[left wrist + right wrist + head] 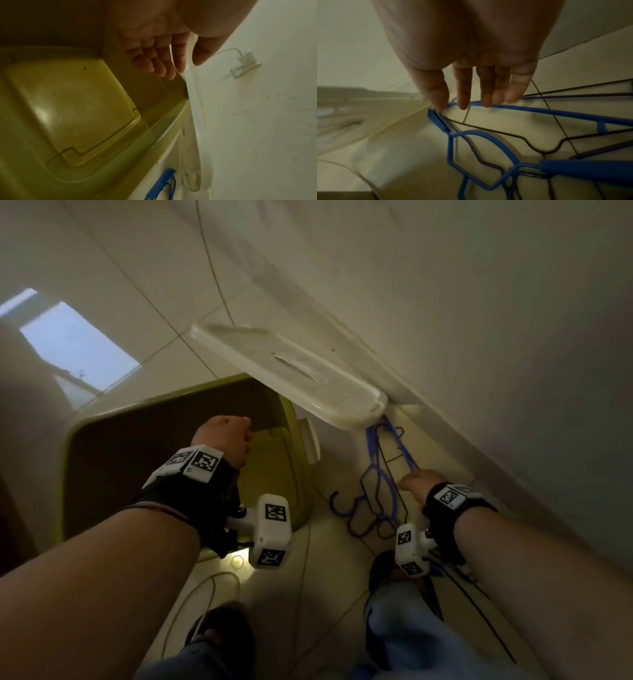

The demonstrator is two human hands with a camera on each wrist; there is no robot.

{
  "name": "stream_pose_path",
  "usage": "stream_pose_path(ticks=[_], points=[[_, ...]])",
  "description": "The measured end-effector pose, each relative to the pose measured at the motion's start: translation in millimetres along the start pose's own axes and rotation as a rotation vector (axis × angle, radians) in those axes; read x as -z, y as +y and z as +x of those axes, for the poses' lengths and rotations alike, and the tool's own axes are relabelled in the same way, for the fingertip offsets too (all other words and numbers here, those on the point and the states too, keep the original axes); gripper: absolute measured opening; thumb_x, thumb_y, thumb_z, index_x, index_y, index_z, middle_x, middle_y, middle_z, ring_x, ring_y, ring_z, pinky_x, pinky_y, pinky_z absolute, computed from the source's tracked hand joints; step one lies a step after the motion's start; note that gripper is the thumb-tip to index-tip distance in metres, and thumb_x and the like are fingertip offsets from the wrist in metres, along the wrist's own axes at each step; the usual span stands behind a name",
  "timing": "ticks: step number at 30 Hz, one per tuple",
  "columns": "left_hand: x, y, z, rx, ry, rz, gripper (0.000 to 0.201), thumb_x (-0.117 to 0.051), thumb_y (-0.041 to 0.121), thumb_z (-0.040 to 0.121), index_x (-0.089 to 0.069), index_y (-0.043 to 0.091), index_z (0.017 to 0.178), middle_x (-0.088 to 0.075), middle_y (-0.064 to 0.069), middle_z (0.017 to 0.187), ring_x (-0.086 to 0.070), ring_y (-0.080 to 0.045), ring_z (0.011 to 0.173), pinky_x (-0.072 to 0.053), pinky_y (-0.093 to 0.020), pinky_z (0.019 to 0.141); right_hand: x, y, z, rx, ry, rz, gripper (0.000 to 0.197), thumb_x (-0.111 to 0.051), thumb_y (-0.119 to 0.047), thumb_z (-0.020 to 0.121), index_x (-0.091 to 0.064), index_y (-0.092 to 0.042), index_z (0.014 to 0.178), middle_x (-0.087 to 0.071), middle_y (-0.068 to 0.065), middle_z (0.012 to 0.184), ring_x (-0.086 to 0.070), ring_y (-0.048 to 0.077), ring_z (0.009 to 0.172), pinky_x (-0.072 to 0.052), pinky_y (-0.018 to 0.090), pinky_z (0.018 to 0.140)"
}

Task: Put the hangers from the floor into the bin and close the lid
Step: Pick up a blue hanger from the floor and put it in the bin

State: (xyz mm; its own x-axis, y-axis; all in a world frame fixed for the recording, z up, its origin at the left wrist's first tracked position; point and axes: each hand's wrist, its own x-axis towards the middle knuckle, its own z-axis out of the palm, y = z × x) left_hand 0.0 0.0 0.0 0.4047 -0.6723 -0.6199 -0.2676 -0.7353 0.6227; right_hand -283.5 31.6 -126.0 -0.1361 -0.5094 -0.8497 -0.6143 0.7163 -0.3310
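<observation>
Hangers on the floor, bin open beside them.

We see the blue and black hangers lying on the tiled floor between the yellow-green bin and the wall, under the leaning white lid. Our right hand reaches them with fingers straight, tips touching a blue hanger; our left hand hangs relaxed and empty over the bin.

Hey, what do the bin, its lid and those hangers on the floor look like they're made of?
Bin: olive-green moulded plastic, smooth, with a faint sheen. Lid: white, slightly translucent plastic, glossy with moulded ridges. Blue hangers: probably plastic, thick flat bars. Dark hangers: thin bent wire, likely metal, possibly coated.
</observation>
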Motion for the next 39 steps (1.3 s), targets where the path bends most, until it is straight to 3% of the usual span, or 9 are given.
stream_pose_path(ticks=[1,3,8,13,17,26,33,35,39], points=[[-3.4,0.9,0.7,-0.001,-0.006,0.057,0.031,-0.04,0.022,0.097,-0.052,0.01,0.124,-0.051,0.005,0.077,-0.046,-0.008,0.061,-0.043,-0.017,0.045,-3.0,1.9,4.8,0.027,-0.015,-0.018,0.015,-0.059,-0.02,0.089,-0.068,-0.016,0.1,-0.062,0.016,0.113,-0.06,0.02,0.085,-0.045,0.022,0.069],[-6.9,-3.2,5.8,0.004,-0.013,0.099,0.032,-0.04,0.02,0.098,-0.05,0.01,0.126,-0.049,0.007,0.077,-0.046,-0.006,0.062,-0.044,-0.013,0.04,-7.2,0.5,9.6,0.005,-0.019,-0.05,0.038,-0.058,-0.019,0.09,-0.059,-0.005,0.124,-0.057,0.016,0.133,-0.056,0.03,0.118,-0.046,0.03,0.094],[-14.1,-7.0,7.5,-0.009,-0.036,0.136,0.034,-0.039,0.019,0.098,-0.047,0.012,0.13,-0.049,0.008,0.081,-0.046,-0.006,0.067,-0.042,-0.017,0.057,-15.4,-14.8,5.1,-0.019,-0.153,-0.29,0.045,-0.039,-0.026,0.1,-0.042,-0.007,0.14,-0.036,0.011,0.151,-0.037,0.03,0.136,-0.033,0.034,0.112],[-11.4,-6.6,1.1,0.029,0.034,0.03,0.03,-0.045,0.027,0.095,-0.053,0.016,0.122,-0.055,0.005,0.085,-0.052,-0.008,0.073,-0.044,-0.02,0.058,-25.8,-12.3,9.1,-0.017,-0.158,-0.372,0.048,-0.032,-0.03,0.101,-0.041,-0.003,0.14,-0.039,0.015,0.148,-0.04,0.03,0.134,-0.033,0.032,0.111],[-9.6,-11.0,1.7,0.035,0.032,0.025,0.031,-0.044,0.026,0.095,-0.052,0.015,0.123,-0.054,0.005,0.085,-0.051,-0.008,0.073,-0.044,-0.02,0.059,-30.2,-4.6,15.8,-0.011,-0.133,-0.422,0.054,-0.046,-0.041,0.093,-0.048,-0.008,0.135,-0.048,0.012,0.143,-0.048,0.028,0.128,-0.039,0.034,0.106],[-15.7,-14.4,-3.9,0.023,0.008,0.068,0.031,-0.044,0.026,0.095,-0.052,0.017,0.123,-0.055,0.006,0.086,-0.051,-0.007,0.071,-0.044,-0.019,0.054,-22.7,4.8,14.0,0.041,-0.137,-0.466,0.054,-0.052,-0.034,0.092,-0.05,-0.001,0.134,-0.048,0.016,0.142,-0.047,0.03,0.128,-0.039,0.037,0.108],[-14.2,-18.1,-10.4,0.028,0.009,0.029,0.017,-0.046,0.025,0.094,-0.054,0.021,0.108,-0.057,0.005,0.085,-0.052,-0.008,0.072,-0.046,-0.021,0.06,-34.3,17.2,24.5,0.039,-0.193,-0.293,0.059,-0.065,-0.03,0.083,-0.046,-0.013,0.137,-0.051,0.011,0.139,-0.052,0.029,0.123,-0.044,0.04,0.104],[-11.2,-18.5,-9.3,0.044,0.032,0.019,0.013,-0.047,0.026,0.094,-0.054,0.021,0.104,-0.058,0.004,0.086,-0.053,-0.009,0.074,-0.046,-0.022,0.062,-39.6,14.1,24.7,0.046,-0.233,-0.235,0.062,-0.068,-0.025,0.082,-0.044,-0.015,0.139,-0.051,0.009,0.14,-0.053,0.027,0.123,-0.046,0.034,0.1],[-11.6,-18.2,-8.3,0.052,0.031,0.036,0.014,-0.047,0.027,0.093,-0.054,0.023,0.105,-0.059,0.004,0.089,-0.055,-0.01,0.078,-0.048,-0.024,0.064,-48.8,7.6,25.1,0.124,-0.286,-0.436,0.058,-0.064,-0.034,0.084,-0.046,-0.021,0.137,-0.047,0.005,0.143,-0.049,0.025,0.125,-0.044,0.031,0.096]])
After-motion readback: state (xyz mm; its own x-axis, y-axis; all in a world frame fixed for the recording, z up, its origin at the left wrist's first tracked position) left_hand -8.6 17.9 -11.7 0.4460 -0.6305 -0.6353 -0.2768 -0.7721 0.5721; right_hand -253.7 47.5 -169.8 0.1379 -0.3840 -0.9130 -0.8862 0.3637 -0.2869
